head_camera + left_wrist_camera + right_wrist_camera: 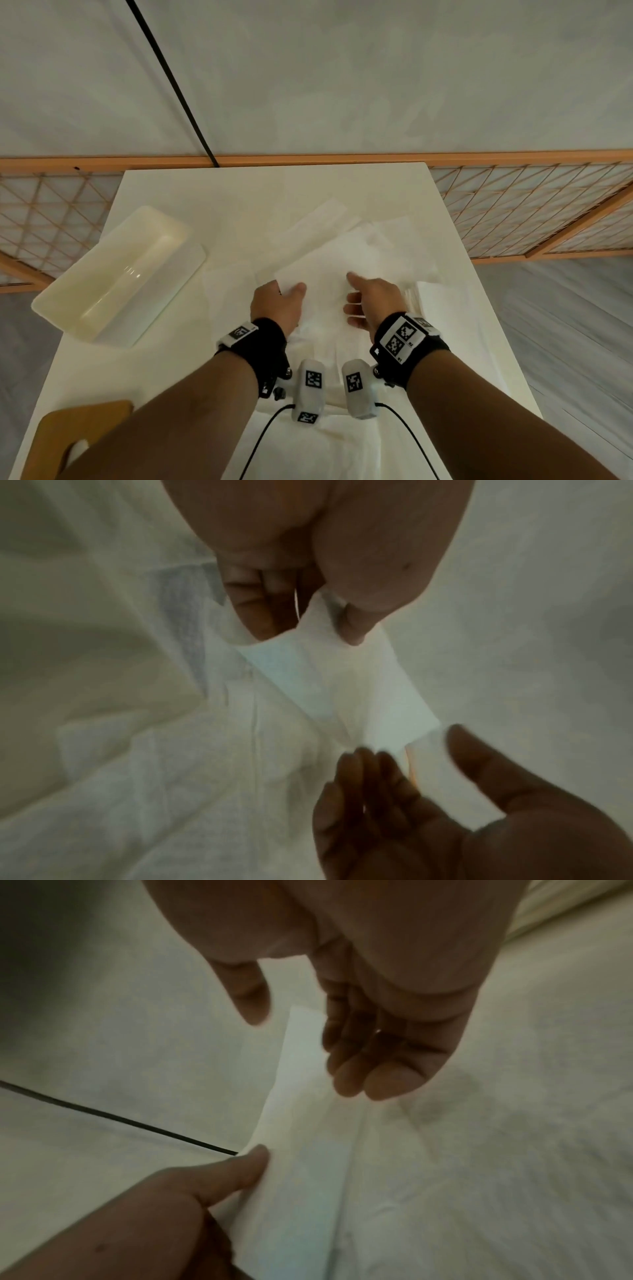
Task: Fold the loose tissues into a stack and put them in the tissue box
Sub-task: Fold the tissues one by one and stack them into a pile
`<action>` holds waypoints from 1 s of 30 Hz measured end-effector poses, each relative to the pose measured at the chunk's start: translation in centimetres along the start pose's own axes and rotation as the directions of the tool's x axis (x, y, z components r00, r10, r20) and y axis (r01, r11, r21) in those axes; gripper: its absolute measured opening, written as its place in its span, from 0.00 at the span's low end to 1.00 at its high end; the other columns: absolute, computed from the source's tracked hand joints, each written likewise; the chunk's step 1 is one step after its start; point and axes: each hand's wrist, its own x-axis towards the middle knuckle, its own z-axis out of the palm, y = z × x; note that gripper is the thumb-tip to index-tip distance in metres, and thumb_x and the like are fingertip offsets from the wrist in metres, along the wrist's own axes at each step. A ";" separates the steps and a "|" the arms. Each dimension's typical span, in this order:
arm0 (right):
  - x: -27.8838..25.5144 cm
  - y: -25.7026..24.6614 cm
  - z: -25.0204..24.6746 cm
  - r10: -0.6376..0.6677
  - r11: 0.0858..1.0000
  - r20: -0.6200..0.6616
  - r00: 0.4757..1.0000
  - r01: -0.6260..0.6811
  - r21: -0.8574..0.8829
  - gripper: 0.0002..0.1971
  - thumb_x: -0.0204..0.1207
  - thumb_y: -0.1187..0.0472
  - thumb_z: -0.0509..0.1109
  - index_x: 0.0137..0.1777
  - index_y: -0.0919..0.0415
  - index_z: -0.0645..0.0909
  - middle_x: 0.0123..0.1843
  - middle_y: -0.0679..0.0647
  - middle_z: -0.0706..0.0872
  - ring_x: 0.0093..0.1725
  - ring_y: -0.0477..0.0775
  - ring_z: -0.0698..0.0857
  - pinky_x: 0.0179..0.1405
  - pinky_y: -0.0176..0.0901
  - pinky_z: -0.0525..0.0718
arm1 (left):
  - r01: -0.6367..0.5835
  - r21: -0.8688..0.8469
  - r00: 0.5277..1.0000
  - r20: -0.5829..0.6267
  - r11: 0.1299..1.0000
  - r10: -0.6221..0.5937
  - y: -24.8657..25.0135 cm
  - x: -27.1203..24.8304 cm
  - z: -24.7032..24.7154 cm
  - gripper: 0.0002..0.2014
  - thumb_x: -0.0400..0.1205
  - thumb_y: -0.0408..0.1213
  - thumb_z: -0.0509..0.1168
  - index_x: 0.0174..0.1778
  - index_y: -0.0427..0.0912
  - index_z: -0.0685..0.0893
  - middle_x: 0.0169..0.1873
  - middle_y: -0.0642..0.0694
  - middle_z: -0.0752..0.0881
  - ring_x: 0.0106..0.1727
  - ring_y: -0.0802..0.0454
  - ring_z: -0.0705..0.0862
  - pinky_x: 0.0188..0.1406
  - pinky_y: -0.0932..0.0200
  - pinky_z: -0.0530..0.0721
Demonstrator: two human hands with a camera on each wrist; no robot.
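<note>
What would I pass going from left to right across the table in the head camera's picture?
Tissue box → left hand, pinching a tissue → right hand, fingers loose → folded stack of tissues by the table's right edge.

My head camera is looking steeply down from above at the table [171, 192], taking in both forearms. My left wrist camera is sitting very close behind the left hand [308, 547], facing along its fingers toward the right hand [445, 818]. My right wrist camera is looking the opposite way, past the right hand [377, 974]. All three are sharing the tissue [318, 274] between the hands.
</note>
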 end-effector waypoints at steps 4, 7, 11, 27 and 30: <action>1.3 1.7 0.4 0.056 0.998 -0.034 0.998 -0.055 0.032 0.23 0.73 0.52 0.84 0.58 0.67 0.83 0.47 0.61 0.92 0.45 0.59 0.93 0.47 0.56 0.94 | 0.115 -0.104 0.992 0.061 0.988 -0.110 -0.2 0.7 -0.4 0.10 0.80 0.40 0.75 0.50 0.38 0.87 0.48 0.38 0.91 0.45 0.37 0.91 0.41 0.35 0.93; 1.6 1.6 1.0 0.113 0.990 -0.012 0.993 -0.112 0.086 0.24 0.69 0.48 0.86 0.54 0.66 0.86 0.44 0.61 0.93 0.44 0.61 0.94 0.47 0.57 0.94 | 0.159 -0.146 0.980 0.143 0.976 -0.138 -0.3 -0.1 -0.2 0.08 0.80 0.34 0.76 0.52 0.37 0.87 0.46 0.38 0.93 0.45 0.37 0.93 0.43 0.35 0.93; 1.6 1.4 1.4 0.125 0.989 -0.021 0.992 -0.123 0.087 0.17 0.73 0.56 0.84 0.50 0.68 0.84 0.46 0.66 0.93 0.41 0.64 0.94 0.42 0.60 0.94 | 0.134 -0.085 0.955 0.276 0.987 -0.106 -0.5 -1.3 -0.6 0.13 0.77 0.33 0.78 0.55 0.40 0.86 0.41 0.40 0.93 0.37 0.44 0.93 0.33 0.52 0.90; -3.9 0.8 -1.1 0.019 0.999 0.077 0.997 -0.022 0.041 0.18 0.85 0.49 0.69 0.47 0.67 0.82 0.37 0.61 0.88 0.34 0.63 0.89 0.37 0.56 0.90 | -0.151 -0.001 0.753 0.648 0.989 0.116 -0.5 -2.5 -7.0 0.21 0.75 0.30 0.80 0.63 0.40 0.87 0.55 0.43 0.93 0.57 0.41 0.92 0.55 0.46 0.90; -2.3 1.2 -2.8 -0.100 0.935 -0.134 0.986 0.047 -0.352 0.05 0.78 0.57 0.72 0.49 0.57 0.81 0.43 0.54 0.89 0.39 0.57 0.90 0.44 0.57 0.93 | -0.467 0.310 0.568 0.823 0.828 0.012 -1.0 -4.3 -6.9 0.20 0.71 0.40 0.85 0.56 0.50 0.88 0.53 0.54 0.93 0.54 0.54 0.91 0.56 0.54 0.90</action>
